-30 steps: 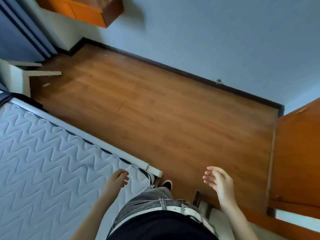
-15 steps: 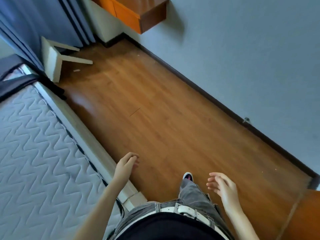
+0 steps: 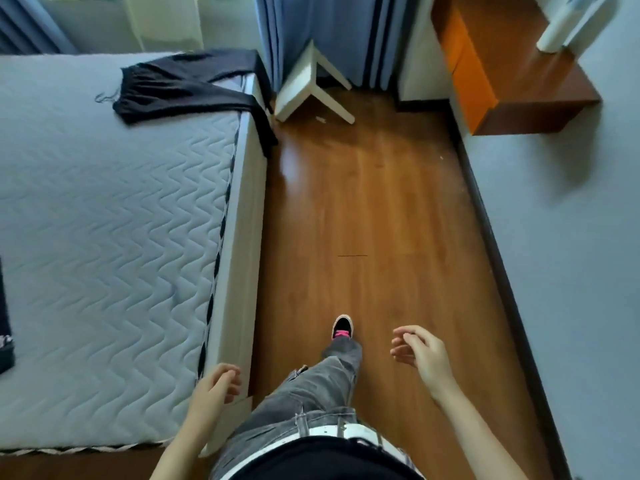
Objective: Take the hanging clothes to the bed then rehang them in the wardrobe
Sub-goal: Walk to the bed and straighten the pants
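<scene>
Both loose-curled, L hand (image 3: 216, 386) low, R hand (image 3: 420, 353) fwd

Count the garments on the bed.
2. A black garment drapes over the far corner of the mattress; a dark piece sits cropped at the left edge. Others may be unseen.

Mattress (image 3: 104, 237) was pale grey with a zigzag quilt pattern. Black garment (image 3: 183, 88) lay on it. Floor (image 3: 363, 220) brown wood grain. Curtains (image 3: 332, 32) blue. Stool (image 3: 304, 88) white. Shoe (image 3: 342, 328) black with pink laces. Trousers (image 3: 311, 386) grey. Wall (image 3: 571, 220) pale blue-grey.
</scene>
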The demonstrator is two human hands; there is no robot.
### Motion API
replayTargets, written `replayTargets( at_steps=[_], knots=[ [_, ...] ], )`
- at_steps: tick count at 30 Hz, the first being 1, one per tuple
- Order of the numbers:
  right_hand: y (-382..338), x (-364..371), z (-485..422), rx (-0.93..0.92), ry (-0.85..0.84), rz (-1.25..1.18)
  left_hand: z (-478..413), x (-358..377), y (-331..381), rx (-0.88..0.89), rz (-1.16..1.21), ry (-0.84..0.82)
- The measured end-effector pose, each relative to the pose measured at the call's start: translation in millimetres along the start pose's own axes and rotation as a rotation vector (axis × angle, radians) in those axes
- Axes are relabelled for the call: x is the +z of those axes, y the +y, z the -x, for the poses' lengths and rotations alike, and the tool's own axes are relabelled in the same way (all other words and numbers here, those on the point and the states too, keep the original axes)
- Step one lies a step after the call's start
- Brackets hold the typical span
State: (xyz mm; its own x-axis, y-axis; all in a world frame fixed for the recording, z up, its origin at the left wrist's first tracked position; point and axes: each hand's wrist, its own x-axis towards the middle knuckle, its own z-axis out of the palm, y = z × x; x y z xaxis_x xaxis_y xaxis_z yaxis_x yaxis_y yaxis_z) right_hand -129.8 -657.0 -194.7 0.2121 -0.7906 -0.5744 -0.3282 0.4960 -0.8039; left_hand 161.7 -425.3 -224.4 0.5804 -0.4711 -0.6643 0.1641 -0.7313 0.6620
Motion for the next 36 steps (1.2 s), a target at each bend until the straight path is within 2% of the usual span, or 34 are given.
replayTargets(
  at_steps=[5, 14, 21, 28, 32, 36],
  knots=[
    [-85, -12, -110, -0.014, -0.013, 0.02, -71, 33, 69, -0.082, 0.076, 0.042],
    [-203, -65, -265, 0.019, 0.087, 0.006, -215, 92, 322, 0.193, -0.05, -0.068],
    [-299, -72, -445, 0.01, 0.015, 0.063, -340, 140, 452, 0.203, 0.006, 0.025],
    [-457, 12, -611, -0.034, -0.269, 0.2, -401, 128, 516, 0.004, 0.228, 0.294],
    [-531, 95, -684, -0.089, -0.444, 0.315, -425, 112, 520, -0.129, 0.375, 0.447],
    [-577, 190, -744, -0.146, -0.564, 0.418, -460, 98, 522, -0.236, 0.512, 0.583]
  ],
)
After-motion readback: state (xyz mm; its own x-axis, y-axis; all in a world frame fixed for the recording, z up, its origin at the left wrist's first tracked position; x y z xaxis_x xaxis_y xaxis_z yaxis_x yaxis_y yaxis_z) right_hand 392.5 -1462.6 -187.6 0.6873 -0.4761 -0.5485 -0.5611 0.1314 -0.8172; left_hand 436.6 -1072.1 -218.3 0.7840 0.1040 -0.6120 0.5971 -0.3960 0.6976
